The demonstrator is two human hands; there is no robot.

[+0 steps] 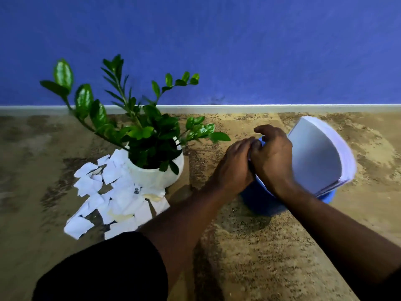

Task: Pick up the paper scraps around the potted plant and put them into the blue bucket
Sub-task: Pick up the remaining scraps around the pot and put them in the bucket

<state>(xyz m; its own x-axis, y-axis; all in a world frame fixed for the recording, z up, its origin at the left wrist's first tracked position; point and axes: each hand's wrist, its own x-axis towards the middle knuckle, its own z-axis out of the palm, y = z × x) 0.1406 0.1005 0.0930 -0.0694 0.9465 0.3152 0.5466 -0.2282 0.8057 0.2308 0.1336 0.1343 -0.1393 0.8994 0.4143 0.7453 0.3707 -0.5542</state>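
Note:
A green potted plant [152, 168] in a round white pot stands on the floor left of centre. Several white paper scraps [112, 198] lie in a heap against the pot's left and front. The blue bucket [260, 203] sits to the right, mostly hidden behind my hands, and a thick curved wad of white sheets [316, 157] sticks out of its top. My left hand [234, 168] and my right hand [273, 157] are pressed together over the bucket's left rim. Their fingers are curled, and a sliver of white paper shows between them.
The floor is mottled brown and tan stone. A blue wall with a pale skirting board [260, 108] runs along the back. Plant stems [86, 101] lean out to the left and right above the floor. My dark-clothed knee [104, 268] is at the lower left.

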